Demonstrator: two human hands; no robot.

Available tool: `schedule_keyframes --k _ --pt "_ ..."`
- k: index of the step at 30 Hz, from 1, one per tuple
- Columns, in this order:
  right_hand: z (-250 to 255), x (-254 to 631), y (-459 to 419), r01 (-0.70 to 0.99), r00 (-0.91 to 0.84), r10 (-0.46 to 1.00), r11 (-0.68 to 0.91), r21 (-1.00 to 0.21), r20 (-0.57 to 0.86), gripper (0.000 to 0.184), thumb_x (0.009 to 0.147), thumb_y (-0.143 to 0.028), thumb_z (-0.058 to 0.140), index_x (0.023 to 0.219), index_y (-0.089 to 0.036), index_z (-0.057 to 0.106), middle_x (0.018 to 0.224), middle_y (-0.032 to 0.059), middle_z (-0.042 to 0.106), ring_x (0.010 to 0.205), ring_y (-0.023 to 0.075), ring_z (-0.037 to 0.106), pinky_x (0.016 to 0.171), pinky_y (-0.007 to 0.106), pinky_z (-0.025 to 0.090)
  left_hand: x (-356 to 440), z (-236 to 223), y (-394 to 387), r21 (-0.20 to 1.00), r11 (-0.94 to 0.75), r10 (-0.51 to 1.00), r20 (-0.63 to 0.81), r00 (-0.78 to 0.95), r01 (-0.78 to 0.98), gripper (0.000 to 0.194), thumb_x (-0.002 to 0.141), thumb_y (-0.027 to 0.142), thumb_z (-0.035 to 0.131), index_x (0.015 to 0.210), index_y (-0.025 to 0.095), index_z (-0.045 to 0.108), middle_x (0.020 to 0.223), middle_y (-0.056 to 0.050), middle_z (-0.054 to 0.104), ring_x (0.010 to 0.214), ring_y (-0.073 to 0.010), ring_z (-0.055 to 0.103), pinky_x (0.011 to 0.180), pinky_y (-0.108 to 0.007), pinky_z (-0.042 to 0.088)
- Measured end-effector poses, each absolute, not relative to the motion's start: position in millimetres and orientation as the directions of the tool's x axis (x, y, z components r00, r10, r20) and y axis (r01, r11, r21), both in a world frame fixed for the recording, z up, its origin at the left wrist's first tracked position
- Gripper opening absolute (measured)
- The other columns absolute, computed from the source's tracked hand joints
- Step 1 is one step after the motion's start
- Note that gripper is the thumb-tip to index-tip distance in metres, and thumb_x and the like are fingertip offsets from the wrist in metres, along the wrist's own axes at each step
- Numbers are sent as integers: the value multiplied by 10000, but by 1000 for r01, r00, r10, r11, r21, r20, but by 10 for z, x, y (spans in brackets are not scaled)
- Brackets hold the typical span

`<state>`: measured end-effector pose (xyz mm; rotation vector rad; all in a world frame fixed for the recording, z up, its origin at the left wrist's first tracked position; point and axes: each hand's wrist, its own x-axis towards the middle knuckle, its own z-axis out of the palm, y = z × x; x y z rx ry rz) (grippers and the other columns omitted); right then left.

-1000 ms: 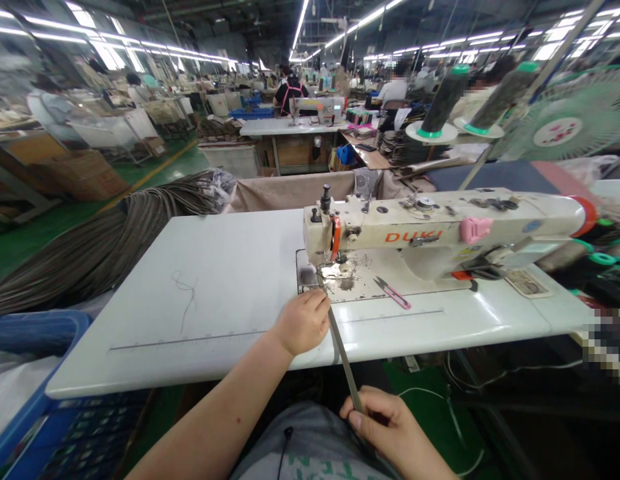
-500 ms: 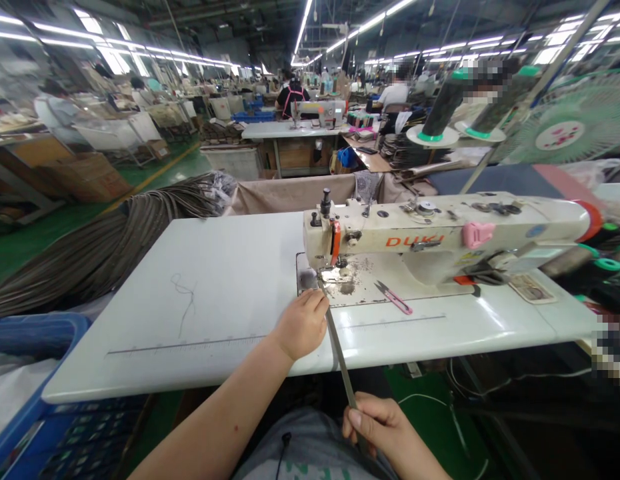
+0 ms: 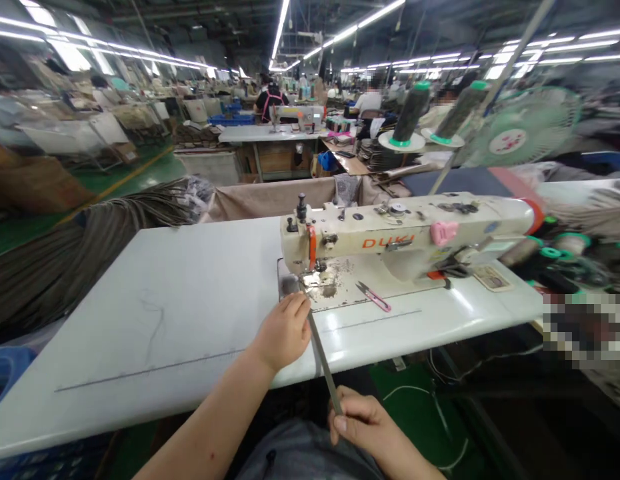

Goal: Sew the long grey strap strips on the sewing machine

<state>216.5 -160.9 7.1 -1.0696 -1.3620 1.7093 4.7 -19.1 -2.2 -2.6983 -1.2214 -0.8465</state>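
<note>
A narrow grey strap (image 3: 321, 360) runs from under the needle of the cream sewing machine (image 3: 400, 233) back over the table's front edge to my lap. My left hand (image 3: 283, 331) rests on the white table (image 3: 180, 293) just in front of the needle plate, fingers curled and pressed onto the strap. My right hand (image 3: 363, 427) is below the table edge, pinched shut on the strap's near end and holding it taut.
Pink thread snips (image 3: 374, 297) lie on the machine bed right of the needle. A large bundle of grey straps (image 3: 80, 257) hangs off the table's far left. Thread cones (image 3: 409, 113) and a green fan (image 3: 520, 133) stand behind the machine. Other people work at distant tables.
The view has swung right, so everything sits further left in frame. Both hands keep their hold on the strap; the right hand sits slightly closer to the table edge.
</note>
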Motion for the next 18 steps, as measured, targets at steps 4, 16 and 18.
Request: schedule_keyframes --k 4,16,18 --pt "217 2128 -1602 -56 -361 919 -190 -980 -157 380 875 -528 789 761 -167 818 828 35 683 822 175 621 785 298 442 12 -106 -192 118 -673 662 538 522 731 397 918 159 567 1312 126 602 1311 -184 666 1233 -322 648 1066 -490 572" --pt "-111 1811 -1495 -423 -283 912 -397 -815 -298 540 727 -635 859 852 -122 748 650 21 719 575 144 666 614 252 503 -120 -248 -102 -338 -743 393 478 786 577 350 930 36 456 1063 131 767 1252 -177 716 1227 -343 654 1020 -484 574" --pt "-85 1816 -1501 -410 -299 908 -399 -820 -292 535 730 -638 856 837 -123 753 661 18 725 572 128 652 620 241 493 -126 -256 -99 -338 -745 386 483 786 574 352 927 36 459 1069 131 767 1249 -177 716 1220 -344 656 1020 -486 573"
